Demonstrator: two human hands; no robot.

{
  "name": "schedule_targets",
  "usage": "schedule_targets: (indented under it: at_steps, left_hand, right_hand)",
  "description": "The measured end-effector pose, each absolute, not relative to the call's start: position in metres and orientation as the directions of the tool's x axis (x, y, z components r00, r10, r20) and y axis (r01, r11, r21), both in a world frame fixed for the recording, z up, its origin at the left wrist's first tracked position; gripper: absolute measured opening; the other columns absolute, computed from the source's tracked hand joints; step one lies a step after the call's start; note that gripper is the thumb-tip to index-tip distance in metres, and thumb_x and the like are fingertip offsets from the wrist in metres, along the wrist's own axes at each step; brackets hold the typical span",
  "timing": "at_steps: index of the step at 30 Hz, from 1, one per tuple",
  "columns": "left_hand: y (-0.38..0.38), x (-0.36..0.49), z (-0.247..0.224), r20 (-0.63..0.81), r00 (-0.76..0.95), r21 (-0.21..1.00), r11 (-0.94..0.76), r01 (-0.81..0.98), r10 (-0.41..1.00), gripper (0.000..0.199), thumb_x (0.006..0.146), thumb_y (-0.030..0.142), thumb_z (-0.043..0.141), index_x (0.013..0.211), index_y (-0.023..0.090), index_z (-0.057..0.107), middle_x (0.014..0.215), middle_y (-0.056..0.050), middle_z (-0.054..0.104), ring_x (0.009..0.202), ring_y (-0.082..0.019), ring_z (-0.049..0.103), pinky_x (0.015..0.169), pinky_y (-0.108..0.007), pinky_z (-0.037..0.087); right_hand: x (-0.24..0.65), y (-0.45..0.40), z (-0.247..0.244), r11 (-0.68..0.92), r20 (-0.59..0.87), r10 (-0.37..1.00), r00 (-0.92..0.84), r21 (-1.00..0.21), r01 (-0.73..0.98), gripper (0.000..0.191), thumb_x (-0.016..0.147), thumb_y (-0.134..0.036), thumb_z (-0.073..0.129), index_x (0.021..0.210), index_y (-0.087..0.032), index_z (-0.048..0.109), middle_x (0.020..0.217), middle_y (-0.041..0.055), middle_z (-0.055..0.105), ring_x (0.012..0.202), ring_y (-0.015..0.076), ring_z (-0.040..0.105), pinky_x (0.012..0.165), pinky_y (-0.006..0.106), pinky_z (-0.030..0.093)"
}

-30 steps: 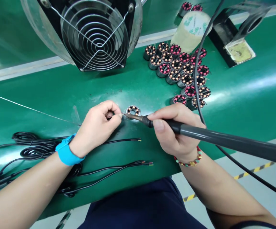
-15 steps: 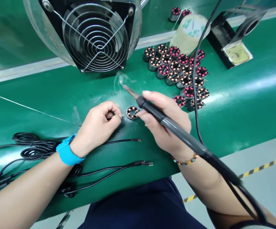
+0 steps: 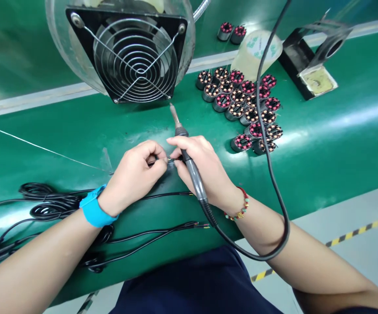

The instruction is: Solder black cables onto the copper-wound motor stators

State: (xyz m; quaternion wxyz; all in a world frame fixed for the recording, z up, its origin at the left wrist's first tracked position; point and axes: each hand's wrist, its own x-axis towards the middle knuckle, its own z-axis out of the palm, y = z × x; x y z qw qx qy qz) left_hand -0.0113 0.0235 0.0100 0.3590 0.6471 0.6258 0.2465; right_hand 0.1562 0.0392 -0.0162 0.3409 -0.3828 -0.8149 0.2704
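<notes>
My left hand (image 3: 138,168), with a blue band at the wrist, is closed in a pinch on a thin black cable whose bared wire ends (image 3: 169,159) poke out past the fingertips. In my right hand (image 3: 208,172) lies a soldering iron (image 3: 195,174), its tip (image 3: 172,109) aimed away from me, below the fan. The thumb and fingertips of that hand almost meet the wire ends. A small dark part shows between the right fingertips, mostly hidden; whether it is the wound motor stator seen earlier, I cannot tell.
A fan with a wire guard (image 3: 139,72) stands at the back. Several wound stators (image 3: 234,111) cluster to the right, by a tape roll (image 3: 257,50) and an iron stand (image 3: 306,65). Coiled black cables (image 3: 48,207) lie at left. The iron's cord (image 3: 267,152) crosses my right forearm.
My right hand has moved left and turned the iron more upright, covering the stator beside my left fingertips. Smoke at the tip is gone. My left hand stays nearly still.
</notes>
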Motion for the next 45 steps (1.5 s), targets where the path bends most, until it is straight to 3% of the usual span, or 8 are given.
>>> schedule_targets:
  at_steps: [3, 11, 24, 27, 32, 39, 42, 45]
  left_hand:
    - [0.024, -0.012, 0.010, -0.137, 0.087, 0.787, 0.055, 0.614, 0.987, 0.010, 0.075, 0.011, 0.052, 0.070, 0.017, 0.058, 0.064, 0.004, 0.055, 0.055, -0.008, 0.043, 0.053, -0.021, 0.034]
    - [0.027, -0.015, 0.016, -0.334, 0.099, 0.875, 0.269, 0.402, 0.937, 0.008, 0.076, 0.019, 0.056, 0.069, 0.015, 0.060, 0.056, 0.006, 0.050, 0.049, -0.006, 0.040, 0.047, -0.019, 0.031]
    - [0.025, -0.018, 0.013, -0.251, 0.115, 0.921, 0.200, 0.335, 0.961, 0.005, 0.076, 0.015, 0.055, 0.072, 0.016, 0.053, 0.059, 0.006, 0.047, 0.051, -0.006, 0.040, 0.048, -0.021, 0.033]
    - [0.022, -0.020, 0.013, -0.224, 0.162, 0.917, 0.152, 0.368, 0.961, 0.005, 0.079, 0.018, 0.056, 0.074, 0.017, 0.055, 0.063, 0.005, 0.050, 0.054, -0.008, 0.043, 0.050, -0.022, 0.036]
    - [0.019, -0.025, 0.011, -0.080, 0.265, 0.901, -0.044, 0.431, 0.961, 0.006, 0.083, 0.019, 0.059, 0.079, 0.017, 0.061, 0.088, -0.002, 0.061, 0.071, -0.011, 0.054, 0.061, -0.024, 0.043]
    - [0.017, -0.025, 0.016, 0.153, 0.429, 0.724, -0.396, 0.564, 0.890, 0.012, 0.086, 0.009, 0.053, 0.083, 0.015, 0.064, 0.093, -0.005, 0.064, 0.089, -0.014, 0.059, 0.081, -0.026, 0.045]
    - [0.017, -0.023, 0.017, 0.155, 0.394, 0.702, -0.381, 0.601, 0.906, 0.016, 0.085, 0.007, 0.051, 0.081, 0.015, 0.063, 0.089, -0.004, 0.064, 0.085, -0.013, 0.059, 0.079, -0.025, 0.045]
    - [0.017, -0.020, 0.015, 0.068, 0.327, 0.735, -0.269, 0.622, 0.942, 0.016, 0.083, 0.008, 0.050, 0.076, 0.017, 0.062, 0.084, -0.002, 0.063, 0.080, -0.013, 0.057, 0.074, -0.025, 0.044]
  right_hand:
    - [0.154, 0.041, -0.019, 0.550, 0.335, 0.818, -0.468, -0.693, 0.466, 0.037, 0.084, -0.008, 0.048, 0.118, -0.021, 0.054, 0.089, 0.0012, 0.067, 0.089, 0.0221, 0.055, 0.087, 0.037, 0.045]
    - [0.156, 0.035, -0.019, 0.590, 0.410, 0.802, -0.435, -0.661, 0.464, 0.036, 0.084, -0.009, 0.049, 0.120, -0.015, 0.051, 0.092, 0.0050, 0.067, 0.089, 0.0233, 0.053, 0.083, 0.038, 0.045]
    - [0.153, 0.031, -0.013, 0.598, 0.382, 0.787, -0.484, -0.664, 0.449, 0.032, 0.083, -0.010, 0.051, 0.112, -0.024, 0.052, 0.085, -0.0005, 0.068, 0.085, 0.0213, 0.056, 0.081, 0.037, 0.038]
    - [0.153, 0.030, -0.014, 0.583, 0.386, 0.800, -0.460, -0.681, 0.443, 0.031, 0.085, -0.012, 0.050, 0.114, -0.024, 0.050, 0.086, -0.0001, 0.068, 0.087, 0.0216, 0.056, 0.082, 0.037, 0.038]
    - [0.155, 0.031, -0.015, 0.528, 0.373, 0.824, -0.427, -0.779, 0.337, 0.038, 0.083, -0.011, 0.054, 0.117, -0.025, 0.046, 0.082, -0.0026, 0.067, 0.091, 0.0208, 0.058, 0.089, 0.039, 0.039]
    - [0.155, 0.031, -0.016, 0.381, 0.271, 0.877, -0.396, -0.895, 0.233, 0.040, 0.084, -0.012, 0.051, 0.120, -0.026, 0.043, 0.086, -0.0031, 0.064, 0.086, 0.0174, 0.062, 0.090, 0.040, 0.044]
    - [0.158, 0.033, -0.016, 0.392, 0.268, 0.873, -0.407, -0.883, 0.259, 0.040, 0.085, -0.013, 0.052, 0.121, -0.026, 0.043, 0.085, -0.0030, 0.064, 0.087, 0.0177, 0.061, 0.090, 0.039, 0.043]
    - [0.164, 0.036, -0.014, 0.504, 0.319, 0.822, -0.471, -0.793, 0.343, 0.040, 0.085, -0.010, 0.052, 0.121, -0.025, 0.046, 0.090, -0.0013, 0.067, 0.094, 0.0203, 0.058, 0.091, 0.040, 0.041]
